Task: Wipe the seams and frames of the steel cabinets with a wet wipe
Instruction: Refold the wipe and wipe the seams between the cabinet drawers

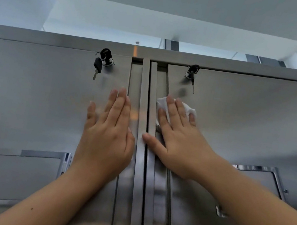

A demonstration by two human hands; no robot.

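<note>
In the head view we find the left hand (107,131) laid flat on the brushed grey steel door of the left cabinet (30,93). Its fingers are straight and hold nothing, and we judge that it steadies the door. The right hand (176,142) also has straight fingers. They press the crumpled white wet wipe (161,102) against the inner edge of the right steel cabinet door (249,118), just beside the narrow vertical steel frame strip (146,85) between the doors, where the thumb rests. That placement suits wiping along the seam. Most of the wipe lies under the fingers, so we cannot tell whether it reaches into the groove. The black-headed key (98,64) hanging from the left lock is blurred, and the cabinets' lower parts are cut off.
</note>
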